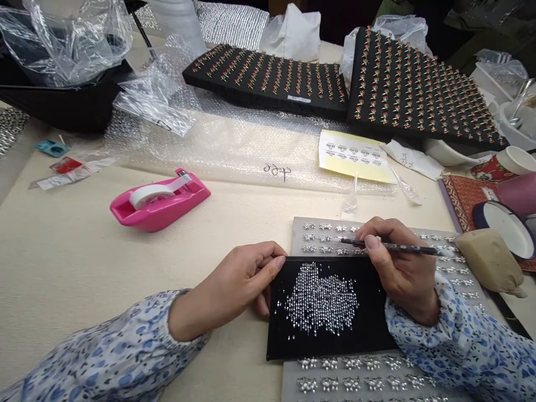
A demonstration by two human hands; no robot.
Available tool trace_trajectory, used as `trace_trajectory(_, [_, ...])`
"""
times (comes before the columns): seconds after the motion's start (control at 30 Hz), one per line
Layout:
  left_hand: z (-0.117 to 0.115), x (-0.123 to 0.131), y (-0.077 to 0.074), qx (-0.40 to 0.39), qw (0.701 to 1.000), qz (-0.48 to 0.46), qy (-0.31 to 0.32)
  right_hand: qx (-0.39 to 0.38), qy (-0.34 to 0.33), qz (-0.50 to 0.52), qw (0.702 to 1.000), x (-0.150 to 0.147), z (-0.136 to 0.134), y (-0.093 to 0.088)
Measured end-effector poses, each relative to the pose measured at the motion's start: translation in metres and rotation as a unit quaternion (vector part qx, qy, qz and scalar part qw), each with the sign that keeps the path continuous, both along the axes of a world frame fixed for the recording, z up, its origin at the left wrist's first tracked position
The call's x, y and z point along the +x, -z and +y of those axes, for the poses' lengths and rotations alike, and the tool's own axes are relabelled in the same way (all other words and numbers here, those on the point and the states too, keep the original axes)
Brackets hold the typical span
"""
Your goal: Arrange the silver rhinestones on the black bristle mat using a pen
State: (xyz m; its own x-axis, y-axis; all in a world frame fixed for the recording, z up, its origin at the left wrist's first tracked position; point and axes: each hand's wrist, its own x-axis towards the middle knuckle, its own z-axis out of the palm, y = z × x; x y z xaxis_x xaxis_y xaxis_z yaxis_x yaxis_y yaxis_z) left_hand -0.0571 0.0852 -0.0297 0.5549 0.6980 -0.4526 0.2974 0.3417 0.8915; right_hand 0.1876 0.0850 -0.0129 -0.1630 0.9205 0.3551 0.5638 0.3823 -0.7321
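My left hand [251,276] grips the upper left corner of a black tray [372,329], thumb on top and fingers beneath. Many small clear rhinestones [320,301] lie scattered in a patch on it. In my right hand [402,268] is a slim dark pen-like tool [393,246], pinched between thumb and fingers. The tool's tip points left, over a grey board [298,229] that carries rows of small silver jewellery pieces [325,238]. The black tray lies across the middle of this board and hides part of it.
A pink tape dispenser [161,204] stands on the table left of centre. Two black foam boards [268,84] with red-and-green pieces are at the back. A label sheet [354,156] lies on bubble wrap [234,139]. At the right are a beige lump [489,259] and a paper cup [513,162].
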Motion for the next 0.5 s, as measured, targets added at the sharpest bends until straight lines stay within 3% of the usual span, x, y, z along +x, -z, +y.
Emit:
trace_trajectory(0.07, [0.000,0.000,0.000,0.003,1.000,0.003,0.000,0.002,-0.022,0.042,0.999,-0.001,-0.002,-0.001])
trace_trajectory(0.17, [0.000,0.000,0.000,0.004,1.000,0.006,-0.001,-0.009,-0.116,0.104,0.988,-0.004,-0.008,-0.002])
trace_trajectory(0.27, [0.000,0.000,0.002,0.001,1.000,0.006,0.000,-0.032,-0.196,0.084,0.976,-0.008,-0.012,-0.003])
trace_trajectory(0.5, [-0.001,0.000,0.002,0.009,1.000,0.010,-0.001,-0.032,-0.200,0.045,0.978,-0.010,-0.011,-0.002])
